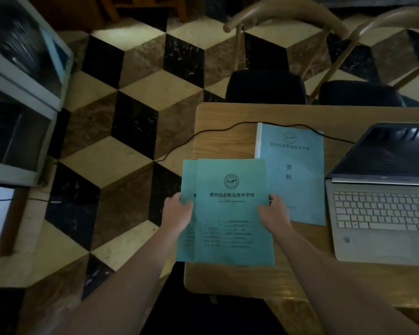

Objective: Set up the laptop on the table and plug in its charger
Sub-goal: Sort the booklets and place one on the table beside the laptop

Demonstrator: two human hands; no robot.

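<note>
Nearest, the person's left hand and right hand each pinch a side edge of two overlapped green booklets, thumbs on the covers, fingers hidden beneath. The pair is held at the table's near-left corner and juts past its left edge, probably being squared up or moved aside to free working room.

Just beyond, a blue folder lies flat on the wood, between the booklets and the laptop. The laptop sits at the right of the table, lid open, screen dark, its pale keyboard and silver deck facing the person; its right side is cut off by the frame.

Farther back, a thin black charger cable runs from the laptop's rear-left corner across the table behind the folder, drops off the left edge and trails over the chequered floor; whether either end is plugged in cannot be told. Two chairs stand behind the table.
</note>
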